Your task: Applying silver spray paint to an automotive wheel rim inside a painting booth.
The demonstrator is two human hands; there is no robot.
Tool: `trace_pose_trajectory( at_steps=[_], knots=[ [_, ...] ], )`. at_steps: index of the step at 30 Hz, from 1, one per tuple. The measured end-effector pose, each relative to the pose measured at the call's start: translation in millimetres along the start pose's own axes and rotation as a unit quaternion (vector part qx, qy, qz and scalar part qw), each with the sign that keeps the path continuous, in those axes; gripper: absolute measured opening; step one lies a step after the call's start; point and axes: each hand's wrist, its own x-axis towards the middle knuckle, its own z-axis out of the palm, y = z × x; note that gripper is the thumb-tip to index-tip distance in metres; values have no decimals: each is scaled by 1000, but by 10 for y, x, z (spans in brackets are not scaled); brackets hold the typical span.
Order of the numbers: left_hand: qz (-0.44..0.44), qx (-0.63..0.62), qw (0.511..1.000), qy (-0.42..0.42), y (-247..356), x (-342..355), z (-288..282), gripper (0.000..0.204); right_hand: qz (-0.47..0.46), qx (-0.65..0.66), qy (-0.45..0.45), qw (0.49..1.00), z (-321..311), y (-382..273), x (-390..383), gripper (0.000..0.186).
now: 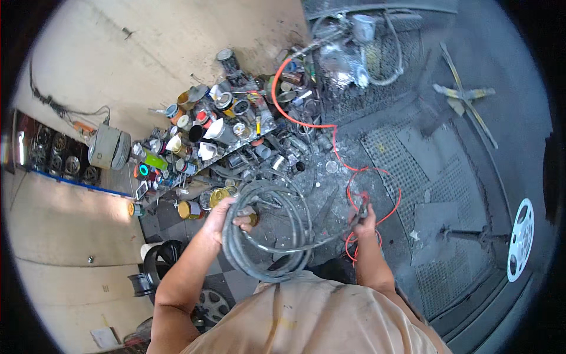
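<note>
While the left hand (223,217) carries a looped hose, the right holds a dark fitting

Most of the grey hose (231,239) appears gathered: several loops hang from the left hand, whose fingers are clamped around them. One length crosses outside the loops to the right hand (367,221), closed on the fitting (358,216), so that stretch seems left to gather. The coil hangs above the floor (333,192), off the near edge of the worktop (237,145). An orange hose (275,94) lies loose on the floor, passing near the right hand; whether it joins the fitting, I cannot tell.

Paint-stained cans crowd the worktop to its edges. A pale wall (194,35) stands behind it, perforated matting (383,156) lies right, and wheels (156,265) stand lower left.
</note>
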Motion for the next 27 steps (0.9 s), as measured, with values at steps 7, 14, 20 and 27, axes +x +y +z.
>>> trace_pose_trajectory(
  at_steps=[7, 14, 20, 27],
  knots=[
    [33, 327, 941, 73, 646, -296, -753, 40, -87, -117, 44, 988, 1264, -9, -389, 21],
    [36, 786, 613, 77, 648, -304, -748, 89, -224, -400, -177, 871, 2309, 548, -1308, 9],
    [29, 912, 408, 27, 130, -227, -181, 63, -451, -622, -336, 545, 2898, 1102, -1533, 29],
    [121, 895, 430, -9, -392, 191, -84, 34, -202, -850, -364, 323, 2903, 1143, -1804, 46]
  ],
)
